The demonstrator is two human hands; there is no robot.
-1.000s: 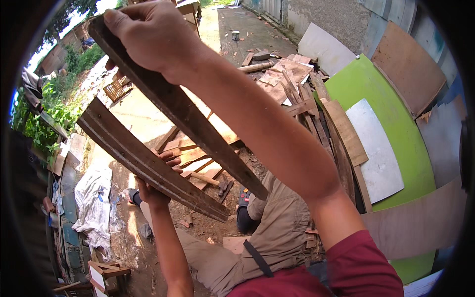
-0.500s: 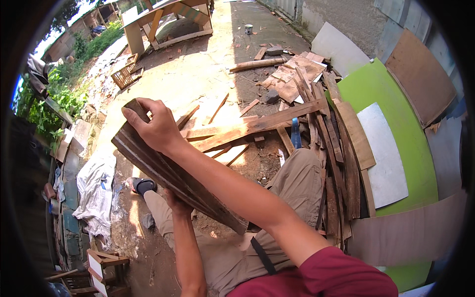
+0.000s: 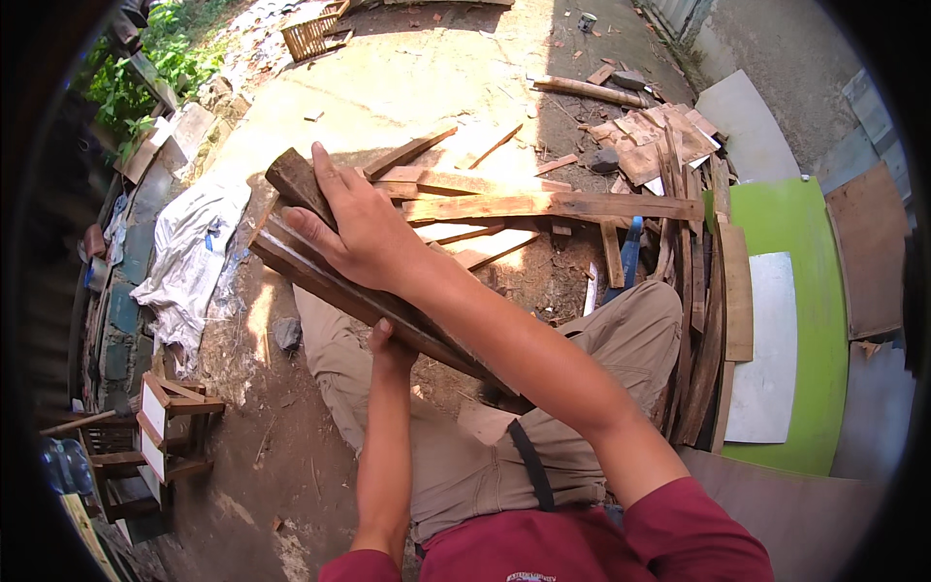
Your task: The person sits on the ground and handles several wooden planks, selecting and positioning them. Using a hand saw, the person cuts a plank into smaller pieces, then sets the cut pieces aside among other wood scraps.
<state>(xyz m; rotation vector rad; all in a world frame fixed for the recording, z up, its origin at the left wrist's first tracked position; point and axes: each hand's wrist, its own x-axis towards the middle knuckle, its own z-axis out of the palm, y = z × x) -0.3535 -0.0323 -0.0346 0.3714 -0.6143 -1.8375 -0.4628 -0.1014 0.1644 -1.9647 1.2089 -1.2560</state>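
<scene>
A small bundle of dark brown wooden planks (image 3: 325, 276) slants across the front of me, its far end up to the left and its near end over my lap. My right hand (image 3: 364, 228) straddles the upper plank close to the far end, thumb on one side and fingers along the other. Lower down, my left hand (image 3: 391, 351) grips the bundle from beneath; its thumb shows at the edge while the fingers are hidden. Past the bundle, a lighter sawn board (image 3: 582, 205) lies across other scraps on the ground.
Beside my right knee are a heap of long wood strips (image 3: 706, 359) and a blue item (image 3: 631, 250), partly hidden. Green (image 3: 819, 291) and white sheets lie at right. A white cloth sack (image 3: 194, 262), a grey stone (image 3: 287, 334) and a small wooden frame (image 3: 179, 427) are at left.
The view has tilted down and shifted left. The planks now sit lower and flatter, and my right hand's fingers are straighter along the upper plank. Both hands still hold the bundle.
</scene>
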